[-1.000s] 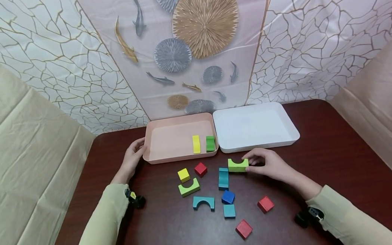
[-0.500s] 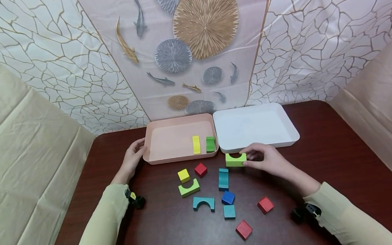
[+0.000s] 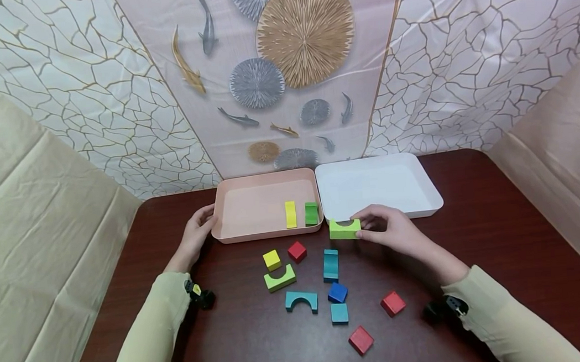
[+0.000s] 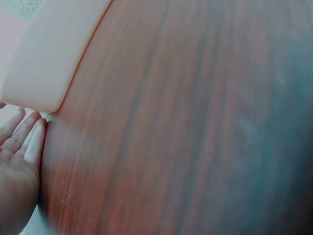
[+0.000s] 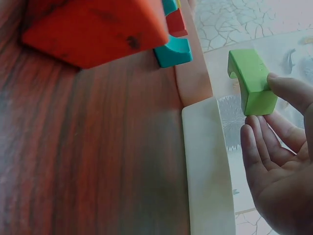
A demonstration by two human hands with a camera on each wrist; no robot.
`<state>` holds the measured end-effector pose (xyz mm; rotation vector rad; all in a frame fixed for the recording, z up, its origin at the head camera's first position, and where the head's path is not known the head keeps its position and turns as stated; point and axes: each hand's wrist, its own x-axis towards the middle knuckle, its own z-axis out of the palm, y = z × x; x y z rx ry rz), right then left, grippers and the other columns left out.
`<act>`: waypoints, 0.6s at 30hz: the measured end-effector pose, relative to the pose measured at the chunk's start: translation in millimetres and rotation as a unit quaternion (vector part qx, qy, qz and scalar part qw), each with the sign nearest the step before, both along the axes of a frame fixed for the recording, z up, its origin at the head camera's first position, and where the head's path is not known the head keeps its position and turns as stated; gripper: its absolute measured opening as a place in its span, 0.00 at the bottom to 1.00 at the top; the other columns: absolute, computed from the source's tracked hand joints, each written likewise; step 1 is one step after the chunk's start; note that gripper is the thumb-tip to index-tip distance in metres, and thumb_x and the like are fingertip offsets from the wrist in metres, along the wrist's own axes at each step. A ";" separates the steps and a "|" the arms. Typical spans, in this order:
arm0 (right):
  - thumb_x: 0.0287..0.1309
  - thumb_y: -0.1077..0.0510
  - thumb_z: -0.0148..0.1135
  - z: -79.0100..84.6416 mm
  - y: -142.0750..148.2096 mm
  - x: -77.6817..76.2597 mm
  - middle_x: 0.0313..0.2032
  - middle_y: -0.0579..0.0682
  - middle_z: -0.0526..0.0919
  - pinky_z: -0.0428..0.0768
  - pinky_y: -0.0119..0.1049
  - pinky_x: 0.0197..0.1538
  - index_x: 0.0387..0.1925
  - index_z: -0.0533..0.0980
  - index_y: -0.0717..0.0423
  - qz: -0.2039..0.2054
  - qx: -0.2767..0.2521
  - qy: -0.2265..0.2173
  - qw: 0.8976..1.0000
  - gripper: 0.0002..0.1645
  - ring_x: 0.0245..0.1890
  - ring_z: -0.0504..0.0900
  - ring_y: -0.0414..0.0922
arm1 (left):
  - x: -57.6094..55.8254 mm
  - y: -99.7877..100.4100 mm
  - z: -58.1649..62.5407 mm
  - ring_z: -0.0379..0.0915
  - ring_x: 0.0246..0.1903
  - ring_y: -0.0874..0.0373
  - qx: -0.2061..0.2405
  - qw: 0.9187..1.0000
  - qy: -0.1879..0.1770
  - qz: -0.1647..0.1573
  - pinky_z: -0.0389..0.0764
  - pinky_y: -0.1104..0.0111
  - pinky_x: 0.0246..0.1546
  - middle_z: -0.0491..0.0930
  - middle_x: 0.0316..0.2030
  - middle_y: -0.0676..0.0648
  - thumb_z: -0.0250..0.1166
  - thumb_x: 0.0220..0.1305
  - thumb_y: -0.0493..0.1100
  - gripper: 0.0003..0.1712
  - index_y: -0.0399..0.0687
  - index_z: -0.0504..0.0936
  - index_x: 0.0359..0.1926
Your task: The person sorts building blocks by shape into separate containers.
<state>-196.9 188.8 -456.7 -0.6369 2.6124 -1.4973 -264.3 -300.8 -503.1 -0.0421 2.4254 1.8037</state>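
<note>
My right hand (image 3: 390,230) pinches a light-green arch block (image 3: 344,230) by its right end, between thumb and fingertips. In the head view the block appears at the near edge of the white tray (image 3: 380,189); the right wrist view shows the green block (image 5: 254,81) raised off the table, its cut-out facing left there. Against the left end of the pink tray (image 3: 251,205) rests my left hand (image 3: 193,236). In the left wrist view its fingers (image 4: 34,142) are fairly straight and touch the tray's corner. Inside the pink tray are a yellow block (image 3: 290,214) and a green arch block (image 3: 311,213).
Nearer on the table lie a yellow cube (image 3: 272,259), a red cube (image 3: 297,251), another light-green arch (image 3: 280,278), two teal arches, one lying upright (image 3: 301,301), a blue cube (image 3: 337,292), a teal cube (image 3: 339,313) and two more red cubes. A patterned cloth (image 3: 311,119) hangs behind.
My right hand has carried the light-green arch block away from me and slightly left, from beside the teal arch to the white tray's near edge. The left hand has stayed in place.
</note>
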 end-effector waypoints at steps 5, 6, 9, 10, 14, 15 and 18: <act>0.65 0.62 0.74 1.8 -5.0 -3.1 0.49 0.56 0.88 0.83 0.27 0.51 0.57 0.84 0.59 0.000 -0.006 -0.001 1.000 0.20 0.43 0.83 0.36 | 0.6 -0.7 -1.3 0.60 0.77 0.40 -0.007 1.000 0.003 0.002 0.70 0.71 0.66 0.62 0.79 0.33 0.53 0.85 0.44 0.32 0.38 0.59 0.82; 0.65 0.63 0.74 1.9 -6.1 -3.9 0.48 0.56 0.87 0.83 0.28 0.51 0.57 0.84 0.59 0.000 -0.006 0.000 1.000 0.20 0.43 0.83 0.36 | 0.7 -0.8 -1.6 0.60 0.77 0.40 -0.008 1.000 0.004 0.002 0.70 0.71 0.66 0.62 0.79 0.33 0.53 0.85 0.44 0.32 0.38 0.59 0.82; 0.65 0.63 0.74 2.4 -8.7 -5.3 0.48 0.57 0.87 0.83 0.27 0.51 0.57 0.84 0.60 0.001 -0.011 0.002 1.000 0.19 0.43 0.83 0.35 | 0.9 -0.3 -1.7 0.61 0.77 0.40 -0.008 1.000 0.004 0.001 0.69 0.64 0.70 0.62 0.79 0.33 0.52 0.85 0.43 0.32 0.38 0.59 0.82; 0.65 0.63 0.74 2.6 -9.5 -5.6 0.47 0.57 0.87 0.83 0.27 0.51 0.57 0.84 0.60 0.001 -0.013 0.002 1.000 0.19 0.43 0.83 0.36 | 0.9 -0.1 -1.8 0.60 0.77 0.39 -0.007 1.000 0.003 0.002 0.69 0.62 0.71 0.62 0.79 0.33 0.52 0.85 0.43 0.32 0.38 0.59 0.82; 0.65 0.63 0.74 3.7 -12.7 -7.1 0.47 0.57 0.87 0.83 0.26 0.50 0.57 0.84 0.60 0.000 -0.017 -0.003 1.000 0.19 0.43 0.83 0.36 | 0.5 0.5 -1.1 0.59 0.78 0.39 -0.004 1.000 0.002 0.001 0.65 0.53 0.76 0.61 0.79 0.33 0.53 0.85 0.44 0.32 0.38 0.59 0.82; 0.65 0.63 0.74 3.8 -13.5 -7.4 0.47 0.58 0.87 0.83 0.26 0.51 0.57 0.84 0.60 0.001 -0.018 -0.004 1.000 0.19 0.43 0.83 0.36 | 0.4 0.5 -0.9 0.58 0.79 0.39 -0.003 1.000 0.002 0.002 0.64 0.51 0.77 0.61 0.79 0.33 0.53 0.85 0.44 0.32 0.38 0.59 0.82; 0.65 0.63 0.74 3.5 -16.5 -8.2 0.48 0.58 0.87 0.83 0.27 0.51 0.57 0.84 0.61 0.001 -0.019 -0.007 1.000 0.20 0.43 0.83 0.37 | 0.6 0.4 0.3 0.57 0.79 0.39 0.000 1.000 0.001 0.002 0.62 0.49 0.78 0.60 0.79 0.32 0.53 0.85 0.43 0.32 0.37 0.58 0.82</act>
